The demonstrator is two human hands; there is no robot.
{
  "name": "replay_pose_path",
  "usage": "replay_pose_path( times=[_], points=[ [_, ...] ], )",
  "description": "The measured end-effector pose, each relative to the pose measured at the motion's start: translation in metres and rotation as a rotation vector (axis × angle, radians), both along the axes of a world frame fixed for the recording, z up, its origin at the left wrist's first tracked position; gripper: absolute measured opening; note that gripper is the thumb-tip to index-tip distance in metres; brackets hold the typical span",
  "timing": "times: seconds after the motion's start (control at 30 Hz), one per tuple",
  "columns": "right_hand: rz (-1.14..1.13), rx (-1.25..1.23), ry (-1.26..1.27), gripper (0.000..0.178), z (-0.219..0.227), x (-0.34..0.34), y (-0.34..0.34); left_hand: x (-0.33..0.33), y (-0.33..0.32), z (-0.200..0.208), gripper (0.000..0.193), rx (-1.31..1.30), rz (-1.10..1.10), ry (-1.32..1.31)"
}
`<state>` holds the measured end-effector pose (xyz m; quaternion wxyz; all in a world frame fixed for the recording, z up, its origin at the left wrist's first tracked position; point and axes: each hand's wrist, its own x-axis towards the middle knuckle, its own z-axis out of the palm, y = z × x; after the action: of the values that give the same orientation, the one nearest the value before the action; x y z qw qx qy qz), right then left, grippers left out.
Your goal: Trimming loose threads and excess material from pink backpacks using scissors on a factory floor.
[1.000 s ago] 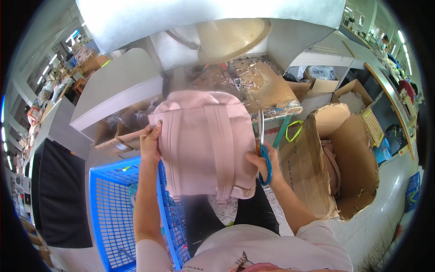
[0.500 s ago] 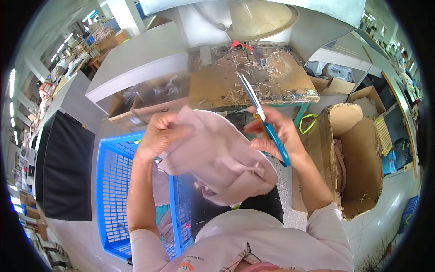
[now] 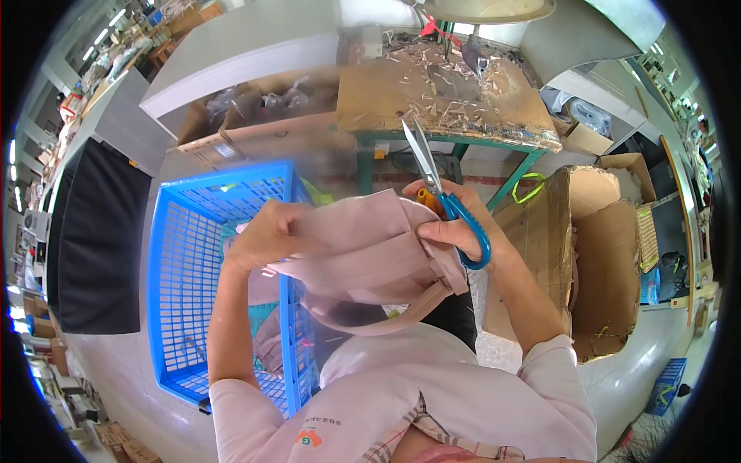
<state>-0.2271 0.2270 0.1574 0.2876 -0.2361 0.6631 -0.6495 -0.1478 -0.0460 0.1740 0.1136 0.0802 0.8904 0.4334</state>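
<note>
Pink fabric bag [image 3: 359,251] above lap [image 3: 451,320], near blue basket [image 3: 289,239]. Left hand [image 3: 270,235] grasps bag's left side, fingertips blurred. Right hand [image 3: 472,225] clasps bag's edge plus scissors [image 3: 455,205], blades parted. Safest: blades aimed clear of fabric, bag supported both sides.

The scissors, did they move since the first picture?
Yes: the scissors swung left. Their tips now show farther left of the right corner of the worktable.
</note>
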Motion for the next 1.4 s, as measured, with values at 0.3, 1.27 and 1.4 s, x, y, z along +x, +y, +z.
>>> replay_pose_path(
  times=[0.3,1.27,1.4],
  points=[
    [0.13,0.295,0.788,0.071,0.037,0.004,0.021,0.017,-0.011,-0.043,0.021,0.278,0.132,0.07],
    [0.229,0.71,1.403,0.039,0.05,-0.006,0.029,0.022,0.006,-0.039,0.015,0.224,0.091,0.223],
    [0.302,0.765,1.281,0.035,0.053,-0.004,0.031,0.023,0.007,-0.034,0.016,0.224,0.117,0.168]
  ],
)
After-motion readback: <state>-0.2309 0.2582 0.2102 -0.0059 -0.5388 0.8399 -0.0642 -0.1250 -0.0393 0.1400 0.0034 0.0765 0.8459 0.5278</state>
